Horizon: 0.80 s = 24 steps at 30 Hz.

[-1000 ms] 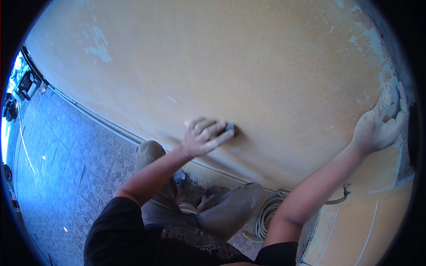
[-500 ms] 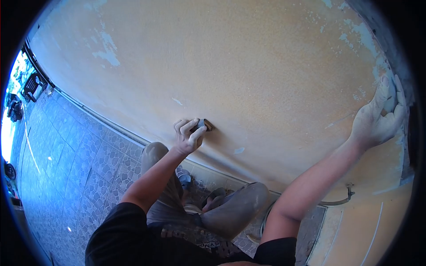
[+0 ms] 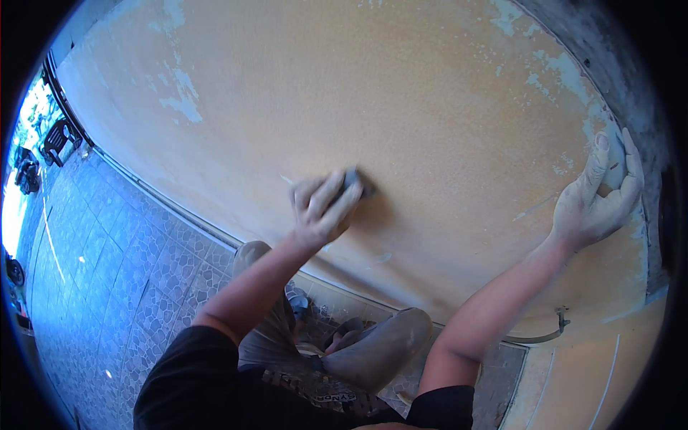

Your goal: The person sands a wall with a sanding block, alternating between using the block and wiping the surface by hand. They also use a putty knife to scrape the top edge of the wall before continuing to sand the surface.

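My left hand (image 3: pixel 322 208) is closed on a small dark block (image 3: pixel 356 184), which it holds against the yellowish wall (image 3: pixel 401 93). The block's edges are slightly blurred. At the right edge of the wall, my right hand (image 3: pixel 598 190) rests with its thumb and fingers around a pale, flat piece (image 3: pixel 615 166). White dust coats both hands. Patches of worn paint (image 3: pixel 183 100) show on the wall's upper left and upper right.
Patterned floor tiles (image 3: pixel 107 265) stretch out on the left, with a dark chair (image 3: pixel 59 143) and a motorbike (image 3: pixel 27 172) further off. My bent knees (image 3: pixel 394 337) are close to the wall's base. A tap with a hose (image 3: pixel 562 322) sits at lower right.
My left hand has moved up and to the right along the wall with the block. My right hand keeps its hold at the wall's edge; the view has shifted slightly.
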Motion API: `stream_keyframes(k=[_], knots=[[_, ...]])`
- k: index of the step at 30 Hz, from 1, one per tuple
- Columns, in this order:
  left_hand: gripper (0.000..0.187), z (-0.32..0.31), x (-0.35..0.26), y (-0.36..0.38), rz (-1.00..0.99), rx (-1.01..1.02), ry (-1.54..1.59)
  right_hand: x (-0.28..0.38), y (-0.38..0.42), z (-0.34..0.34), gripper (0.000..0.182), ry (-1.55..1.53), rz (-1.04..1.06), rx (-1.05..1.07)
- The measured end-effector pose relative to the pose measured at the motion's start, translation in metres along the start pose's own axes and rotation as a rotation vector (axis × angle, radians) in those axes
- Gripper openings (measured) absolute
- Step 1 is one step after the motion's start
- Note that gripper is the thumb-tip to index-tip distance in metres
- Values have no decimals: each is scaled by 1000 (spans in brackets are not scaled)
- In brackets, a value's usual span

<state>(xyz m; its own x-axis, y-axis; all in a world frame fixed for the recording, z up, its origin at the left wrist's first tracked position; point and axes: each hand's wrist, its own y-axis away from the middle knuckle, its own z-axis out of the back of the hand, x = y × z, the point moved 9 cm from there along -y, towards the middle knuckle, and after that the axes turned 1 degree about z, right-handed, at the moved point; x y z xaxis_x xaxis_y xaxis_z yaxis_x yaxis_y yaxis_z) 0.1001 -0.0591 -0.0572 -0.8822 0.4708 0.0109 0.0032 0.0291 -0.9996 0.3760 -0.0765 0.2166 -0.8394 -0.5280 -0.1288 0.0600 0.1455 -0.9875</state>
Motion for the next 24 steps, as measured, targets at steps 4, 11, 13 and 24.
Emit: stream_keyframes(k=[4,11,13,24], knots=[[38,7,-2,42,5,200,32,3,-4,0,33,28,22,13],[46,10,22,-222,-69,-202,85,10,-5,0,35,28,26,97],[40,-7,10,-192,44,-245,6,8,-3,0,35,29,10,96],[45,-11,-32,-35,-78,113,128,7,-3,1,36,9,22,56]])
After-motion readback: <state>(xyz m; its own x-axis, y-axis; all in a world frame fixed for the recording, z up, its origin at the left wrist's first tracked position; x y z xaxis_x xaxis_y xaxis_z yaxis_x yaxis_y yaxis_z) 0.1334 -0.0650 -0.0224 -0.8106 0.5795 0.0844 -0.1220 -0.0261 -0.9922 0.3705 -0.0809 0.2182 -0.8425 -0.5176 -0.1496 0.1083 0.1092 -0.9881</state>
